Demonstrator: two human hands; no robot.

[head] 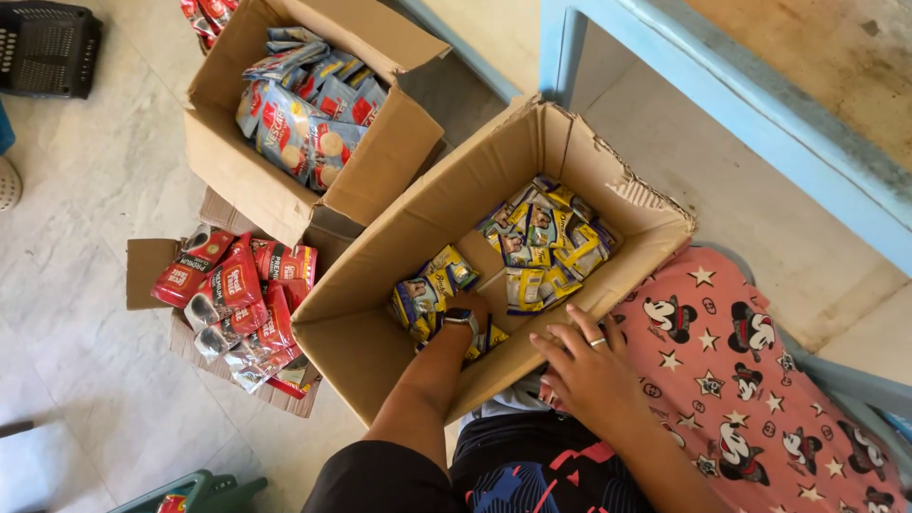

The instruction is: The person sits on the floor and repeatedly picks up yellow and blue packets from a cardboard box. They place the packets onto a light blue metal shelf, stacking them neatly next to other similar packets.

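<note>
The yellow sachets lie heaped in the tilted cardboard box; the left hand reaches down among them, its fingers hidden, so its grip cannot be told. The right hand rests spread on the box's near rim. Around it, a pale tiled floor carries a second box of blue packets, red packets on flattened cardboard, and a blue frame.
</note>
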